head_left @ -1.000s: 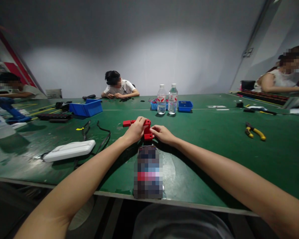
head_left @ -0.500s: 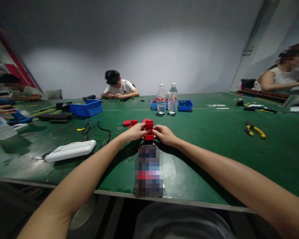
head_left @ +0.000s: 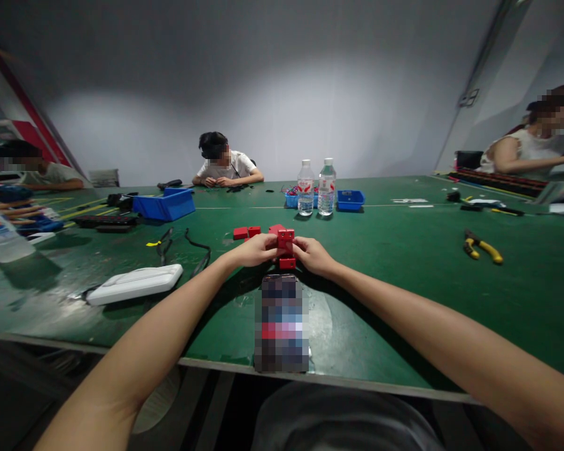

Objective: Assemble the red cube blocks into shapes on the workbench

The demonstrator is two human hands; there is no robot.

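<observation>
Both my hands are clamped on the red block piece [head_left: 286, 241]. My left hand [head_left: 252, 250] pinches it from one side and my right hand [head_left: 313, 255] from the other, fingertips almost meeting across its middle. It sits between them, low over the green table [head_left: 404, 269]; I cannot tell whether its bottom cube rests on the surface.

The main risk, as I judge it, is pressing off line. My fingers cover the joints, so I cannot see whether the cubes are square to each other, and a skewed squeeze could pop one loose. A freed cube would fall toward the phone [head_left: 282, 322], which lies flat just on my side of the grip. My left knuckles are also near the loose red cubes [head_left: 245, 232] just beyond them, and a careless shift could scatter those.

The piece is bright red, matte, hard-looking plastic made of small cubes. The top one shows two pale dots on its face (studs or holes, too small to tell), and another cube pokes out below my fingers.

Further left of the grip lie a black cable [head_left: 200, 254] and a flat white device [head_left: 134, 284]. Two water bottles [head_left: 316, 186] stand well beyond, and yellow-handled pliers [head_left: 483, 246] lie well off to the right.
</observation>
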